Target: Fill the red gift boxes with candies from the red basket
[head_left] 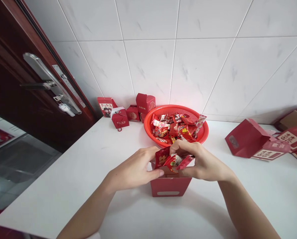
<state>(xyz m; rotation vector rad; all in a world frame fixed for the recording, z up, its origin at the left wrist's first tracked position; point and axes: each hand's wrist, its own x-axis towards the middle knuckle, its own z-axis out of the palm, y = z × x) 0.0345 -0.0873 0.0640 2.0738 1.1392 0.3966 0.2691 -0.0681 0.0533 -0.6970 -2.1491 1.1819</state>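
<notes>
A red cardboard gift box (pixel 171 187) stands open at the top in front of me, with a pale oval window low on its front. Curled at the box's left rim is my left hand (pixel 135 167), thumb along the opening and fingertips partly hidden behind the packets. My right hand (pixel 204 161) bends over the right side of the opening, fingers closed on small red candy packets (pixel 173 162) at the box's mouth. Just behind, a red plastic basket (pixel 205 132) holds many wrapped candies (pixel 174 127).
Several small red boxes (pixel 120 119) sit by the tiled wall at the back left. More red gift boxes (pixel 250 137) lie on the right of the white table (pixel 89 169). To the left is a dark door (pixel 11 79) with a metal handle and keys.
</notes>
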